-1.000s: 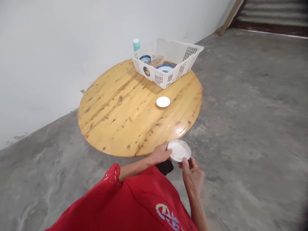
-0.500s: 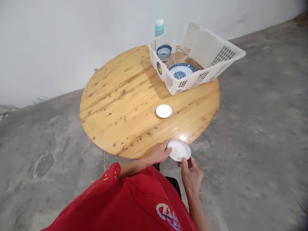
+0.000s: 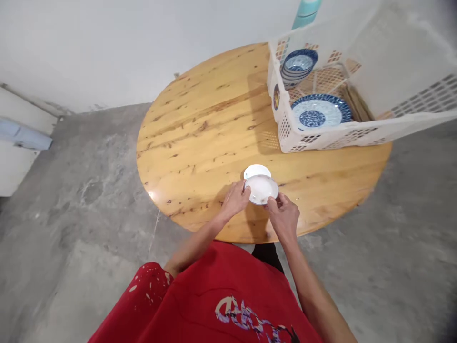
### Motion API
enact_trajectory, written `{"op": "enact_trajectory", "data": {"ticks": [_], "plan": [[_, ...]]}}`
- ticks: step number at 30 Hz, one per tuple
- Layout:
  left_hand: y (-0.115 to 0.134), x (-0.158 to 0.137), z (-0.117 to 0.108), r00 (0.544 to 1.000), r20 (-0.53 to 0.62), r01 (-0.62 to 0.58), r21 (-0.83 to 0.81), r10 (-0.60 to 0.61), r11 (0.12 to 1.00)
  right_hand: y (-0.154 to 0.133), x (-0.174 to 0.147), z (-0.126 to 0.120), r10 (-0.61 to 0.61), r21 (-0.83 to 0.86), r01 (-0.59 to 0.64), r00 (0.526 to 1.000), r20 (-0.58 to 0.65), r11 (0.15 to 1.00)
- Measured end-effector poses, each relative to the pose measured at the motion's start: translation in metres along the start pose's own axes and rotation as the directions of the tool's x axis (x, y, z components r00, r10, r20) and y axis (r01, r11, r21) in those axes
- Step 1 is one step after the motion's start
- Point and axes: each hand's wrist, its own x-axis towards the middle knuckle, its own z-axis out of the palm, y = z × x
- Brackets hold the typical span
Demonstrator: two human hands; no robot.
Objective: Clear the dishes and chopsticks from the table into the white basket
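Between both hands I hold a small white dish (image 3: 262, 190) with a thin dark rim, raised over the near part of the round wooden table. My left hand (image 3: 236, 197) grips its left edge, thumb on top. On the lower right edge, my right hand (image 3: 283, 213) pinches it between thumb and fingers. Just behind it, a second white dish (image 3: 256, 170) lies on the table, its near part covered by the held one. Whether the two dishes touch, I cannot tell.
A white plastic basket (image 3: 360, 136) stands at the table's right back, with stacked blue-patterned bowls (image 3: 299, 65), a blue-rimmed plate (image 3: 319, 113) and brown chopstick-like sticks (image 3: 357, 102) inside. Behind it is a turquoise bottle (image 3: 306, 14). The wooden table (image 3: 200, 138) stands near a white wall.
Both hands have carried the held dish forward, from the table's near edge to right in front of the other dish. The view has shifted, so the basket appears larger and farther right.
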Motion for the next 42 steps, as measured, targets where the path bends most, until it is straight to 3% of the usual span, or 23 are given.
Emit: {"op": "enact_trajectory", "data": {"ticks": [6,13,24,35,42], "plan": [[0.024,0.033,0.012,0.985,-0.110,0.134,0.028,-0.130,0.991,0.013,0.067,0.000,-0.124,-0.104,0.137,0.985,0.122,0.985],[0.039,0.049,0.021,0.929,-0.240,0.313,0.094,-0.283,0.945,0.010,0.100,0.001,-0.165,-0.148,0.207,0.953,0.255,0.967],[0.048,0.056,0.020,0.859,-0.235,0.493,0.144,-0.455,0.858,0.012,0.116,0.007,-0.159,-0.196,0.249,0.909,0.386,0.949],[0.047,0.056,0.016,0.881,-0.199,0.459,0.134,-0.430,0.878,0.006,0.116,0.004,-0.194,-0.378,0.383,0.871,0.452,0.842],[0.046,0.052,0.019,0.872,-0.160,0.481,0.098,-0.463,0.871,0.006,0.119,0.002,-0.176,-0.471,0.431,0.852,0.493,0.770]]}}
